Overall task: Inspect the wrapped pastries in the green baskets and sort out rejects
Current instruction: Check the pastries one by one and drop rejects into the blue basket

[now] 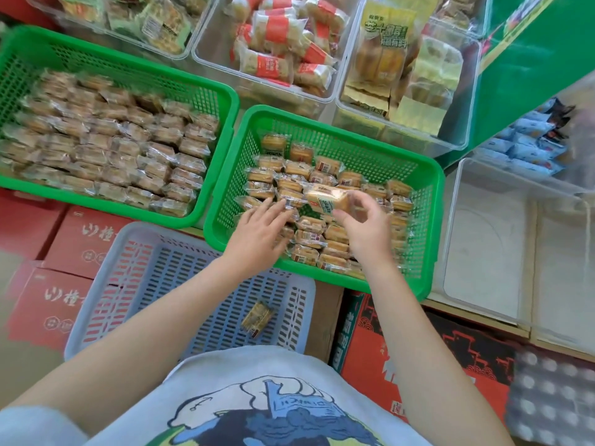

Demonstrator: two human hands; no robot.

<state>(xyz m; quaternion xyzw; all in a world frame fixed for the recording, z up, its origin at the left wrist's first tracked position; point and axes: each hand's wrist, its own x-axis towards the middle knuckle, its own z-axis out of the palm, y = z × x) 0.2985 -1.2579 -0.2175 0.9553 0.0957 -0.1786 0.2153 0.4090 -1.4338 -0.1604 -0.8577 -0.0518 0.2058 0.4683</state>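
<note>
The right hand (365,225) pinches one clear-wrapped golden pastry (326,198) by its near end, thumb below and fingertips above, lifting it just above the pile. Beside it the left hand (257,233) lies flat with straight fingers on the packets beneath, gripping nothing. Both work inside the nearer green plastic lattice basket (431,239), part-filled with wrapped pastries; a second, fuller green basket (222,101) sits beyond the left hand. Below the left forearm a pale blue slotted plastic basket (96,284) holds a single dark-looking wrapped pastry (257,317), probably a reject. Each packet looks light, crumbly and slick-filmed, so a gentle hold across the short sides should suit, avoiding the crimped seams.
</note>
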